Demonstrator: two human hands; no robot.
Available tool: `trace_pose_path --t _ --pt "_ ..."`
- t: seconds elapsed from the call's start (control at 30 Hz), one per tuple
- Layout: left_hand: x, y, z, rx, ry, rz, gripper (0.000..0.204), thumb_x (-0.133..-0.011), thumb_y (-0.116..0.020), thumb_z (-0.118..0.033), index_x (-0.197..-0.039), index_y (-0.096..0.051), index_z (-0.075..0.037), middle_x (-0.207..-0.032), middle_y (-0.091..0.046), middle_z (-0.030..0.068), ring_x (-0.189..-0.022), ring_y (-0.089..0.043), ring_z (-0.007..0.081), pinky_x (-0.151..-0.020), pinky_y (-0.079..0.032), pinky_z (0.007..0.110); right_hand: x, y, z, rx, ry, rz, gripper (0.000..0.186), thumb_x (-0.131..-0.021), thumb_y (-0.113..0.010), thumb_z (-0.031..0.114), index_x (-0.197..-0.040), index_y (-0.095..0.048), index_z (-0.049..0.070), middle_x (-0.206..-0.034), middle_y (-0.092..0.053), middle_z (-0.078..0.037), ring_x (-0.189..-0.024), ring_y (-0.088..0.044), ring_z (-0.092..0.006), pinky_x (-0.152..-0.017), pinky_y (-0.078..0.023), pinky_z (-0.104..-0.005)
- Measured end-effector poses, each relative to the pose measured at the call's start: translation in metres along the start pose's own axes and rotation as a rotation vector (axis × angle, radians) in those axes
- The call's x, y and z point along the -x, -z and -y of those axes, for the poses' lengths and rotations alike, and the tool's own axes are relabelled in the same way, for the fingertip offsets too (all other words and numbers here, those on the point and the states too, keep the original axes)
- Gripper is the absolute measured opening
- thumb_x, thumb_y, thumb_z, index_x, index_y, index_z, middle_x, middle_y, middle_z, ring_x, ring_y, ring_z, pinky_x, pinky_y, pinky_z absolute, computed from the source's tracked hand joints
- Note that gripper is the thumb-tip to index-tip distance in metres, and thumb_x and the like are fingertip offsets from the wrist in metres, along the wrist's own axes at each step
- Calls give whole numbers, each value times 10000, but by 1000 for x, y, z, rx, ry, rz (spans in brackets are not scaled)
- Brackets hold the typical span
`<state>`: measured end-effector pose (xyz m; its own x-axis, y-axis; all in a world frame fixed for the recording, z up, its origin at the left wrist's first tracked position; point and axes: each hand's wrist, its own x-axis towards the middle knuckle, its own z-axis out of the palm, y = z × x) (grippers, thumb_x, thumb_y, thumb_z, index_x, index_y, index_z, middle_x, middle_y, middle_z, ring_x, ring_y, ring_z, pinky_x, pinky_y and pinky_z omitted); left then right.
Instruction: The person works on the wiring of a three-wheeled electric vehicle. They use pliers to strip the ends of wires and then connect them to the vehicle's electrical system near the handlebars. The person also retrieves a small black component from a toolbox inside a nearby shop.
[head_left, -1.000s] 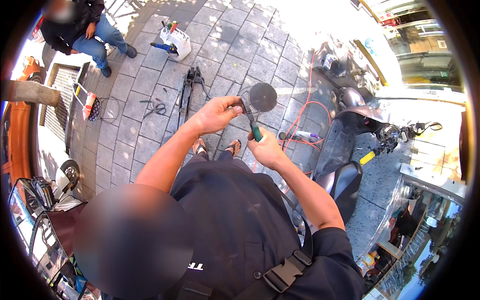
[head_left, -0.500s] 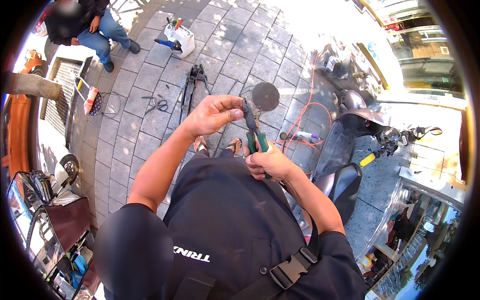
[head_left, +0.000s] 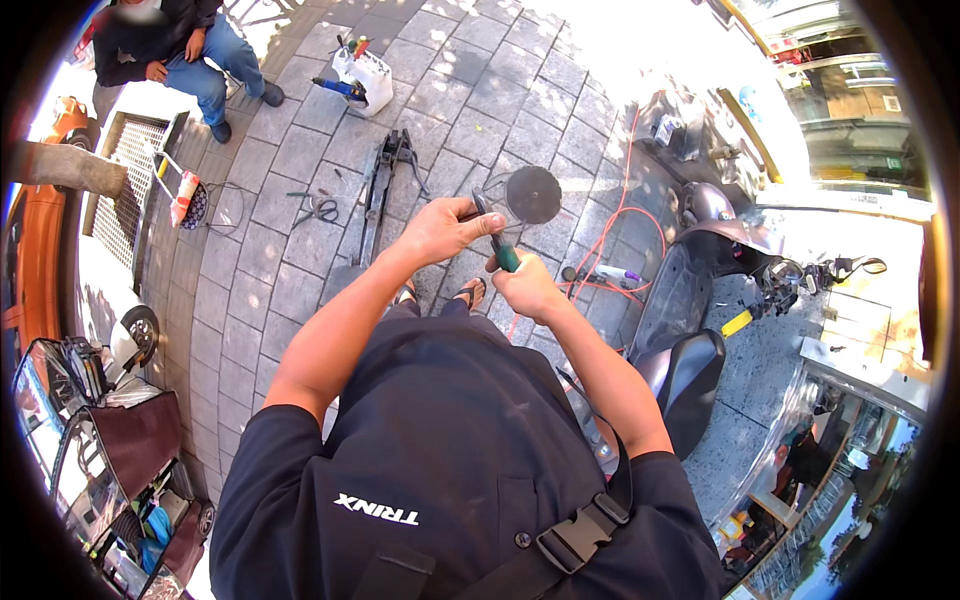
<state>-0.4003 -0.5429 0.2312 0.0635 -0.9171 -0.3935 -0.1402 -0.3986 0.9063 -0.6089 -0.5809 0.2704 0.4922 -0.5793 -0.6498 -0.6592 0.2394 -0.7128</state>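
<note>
Green-handled pliers [head_left: 507, 257] are held in front of my body, turned nearly edge-on, with their dark head pointing away from me. My right hand [head_left: 530, 288] is closed around the handles. My left hand [head_left: 447, 232] is closed at the head end, thumb and fingers pinching there. A dark tip [head_left: 479, 200] sticks out past the left thumb; whether it is the jaws or a separate small piece I cannot tell. Just beyond the hands, lower down, is a round black disc [head_left: 533, 195].
A black metal frame [head_left: 378, 190] and scissor-shaped tools [head_left: 318, 208] lie on the paving. Farther off stands a white container with tools [head_left: 368, 85]. An orange hose [head_left: 648, 222] loops beside scooter bodywork [head_left: 690, 370] on the right. A person [head_left: 205, 65] sits far left.
The pliers have rolled from showing both green handles to nearly edge-on. My right hand has moved up slightly and turned; the left thumb now lies farther over the head end.
</note>
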Motion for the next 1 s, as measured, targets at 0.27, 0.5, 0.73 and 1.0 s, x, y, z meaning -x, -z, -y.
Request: trace_pose_path --t 0.27,0.5,0.73,1.0 --pt "-17 -1 2 -278 189 -91 737 -870 -733 -728 -886 -747 8 -742 -683 137 -743 -660 259 -680 -495 435 -41 -11 -20 481 -50 -268 291 -908 -621 200 -1113 -605 -6 -1031 -733 -319 -1046 -703 -500 -920 -535 -571" --pt "-59 -27 59 -63 300 -197 619 -910 -788 -566 -818 -731 44 -663 -650 141 -617 -579 216 -611 -479 436 -83 -1 -27 986 -120 -311 326 -969 -595 196 -1236 -526 22 -1182 -714 -280 -1076 -731 -448 -926 -584 -527" --pt "-26 -10 50 220 -10 -12 382 -1043 -692 -294 -1227 -706 40 -1052 -752 86 -994 -641 121 -910 -511 321 -42 2 -20 758 -55 -236 389 -922 -617 221 -1215 -544 -24 -1046 -719 -346 -1035 -707 -510 -908 -553 -532" --pt "13 21 8 397 -140 197 350 -1075 -593 -97 -1398 -622 34 -1285 -720 81 -1216 -625 136 -1101 -462 325 13 -6 15 347 -51 -136 260 -887 -635 132 -1104 -608 -9 -974 -756 -239 -931 -743 -369 -828 -563 -461"
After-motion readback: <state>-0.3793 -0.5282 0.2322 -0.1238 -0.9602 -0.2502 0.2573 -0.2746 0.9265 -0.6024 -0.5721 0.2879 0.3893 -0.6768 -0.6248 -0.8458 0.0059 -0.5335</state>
